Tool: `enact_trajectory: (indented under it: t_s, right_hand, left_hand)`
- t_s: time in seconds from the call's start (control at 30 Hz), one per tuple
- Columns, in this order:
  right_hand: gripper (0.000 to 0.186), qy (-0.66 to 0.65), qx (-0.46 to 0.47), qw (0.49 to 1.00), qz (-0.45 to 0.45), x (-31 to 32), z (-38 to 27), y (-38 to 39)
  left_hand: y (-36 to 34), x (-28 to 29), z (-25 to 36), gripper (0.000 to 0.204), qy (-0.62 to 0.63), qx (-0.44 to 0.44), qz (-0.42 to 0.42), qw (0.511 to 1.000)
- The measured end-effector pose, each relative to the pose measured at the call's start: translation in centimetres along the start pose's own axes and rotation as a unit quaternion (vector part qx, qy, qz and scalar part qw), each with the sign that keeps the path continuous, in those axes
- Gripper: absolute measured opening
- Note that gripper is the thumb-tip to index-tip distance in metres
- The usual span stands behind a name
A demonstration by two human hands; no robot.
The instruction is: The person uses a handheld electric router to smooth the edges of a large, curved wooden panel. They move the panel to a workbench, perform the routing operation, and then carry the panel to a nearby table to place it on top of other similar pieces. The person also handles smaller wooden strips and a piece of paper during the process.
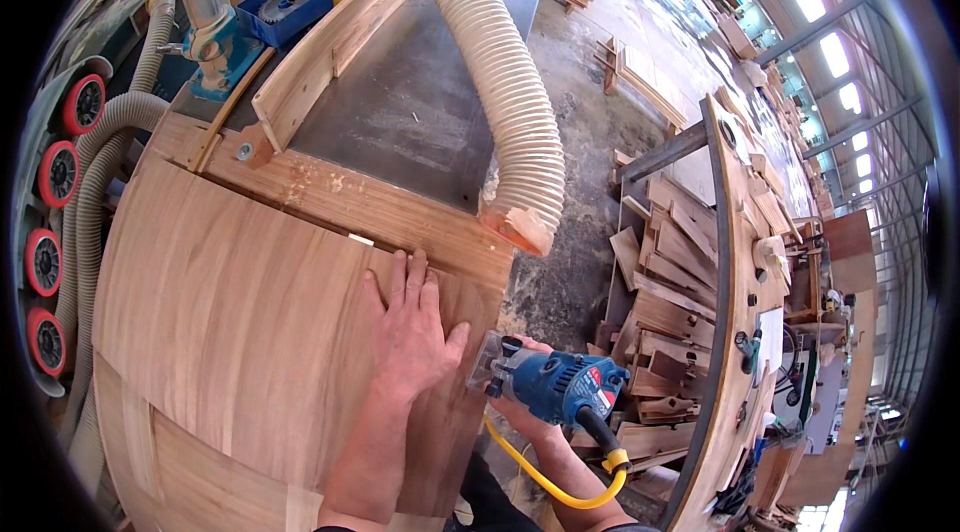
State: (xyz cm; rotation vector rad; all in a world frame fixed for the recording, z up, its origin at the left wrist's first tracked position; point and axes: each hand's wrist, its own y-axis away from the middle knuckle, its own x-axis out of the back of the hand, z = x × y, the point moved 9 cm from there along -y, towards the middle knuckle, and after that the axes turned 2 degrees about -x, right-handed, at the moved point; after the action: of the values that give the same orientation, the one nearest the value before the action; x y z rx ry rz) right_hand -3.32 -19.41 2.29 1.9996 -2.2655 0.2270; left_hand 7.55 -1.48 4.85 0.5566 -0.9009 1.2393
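A wide wooden panel [240, 322] lies flat before me, with its right edge near my body's right side. My left hand [412, 332] rests flat on the panel near its far right corner, fingers stretched out and pointing away. My right hand [527, 412] is closed around a blue trim router [570, 384], partly hidden behind its body. The router lies on its side at the panel's right edge, its clear base [490, 362] against that edge. A yellow cord [560, 494] loops down from the router's tail. The bit is not visible.
A ribbed dust hose [500, 82] hangs over the metal machine table [400, 122] beyond the panel. A wooden fence [325, 47] and blue tray [285, 10] stand far left. Red-rimmed rollers [58, 174] line the left. Wood offcuts [670, 282] and a long workbench [735, 332] are right.
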Motion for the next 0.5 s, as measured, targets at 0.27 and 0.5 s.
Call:
enact_trajectory:
  t_s: [0.27, 0.5]
  right_hand:
    - [0.081, -0.11, -0.135, 0.984, 0.046, 0.5, 4.4, 0.9]
    - [0.076, 0.031, 0.031, 0.999, 0.01, -0.4, 0.3, 0.2]
  left_hand:
    - [0.3, -0.2, 0.4, 0.105, -0.006, -0.028, -0.038, 0.999]
    - [0.5, -0.2, 0.5, 0.108, -0.008, -0.035, -0.038, 0.999]
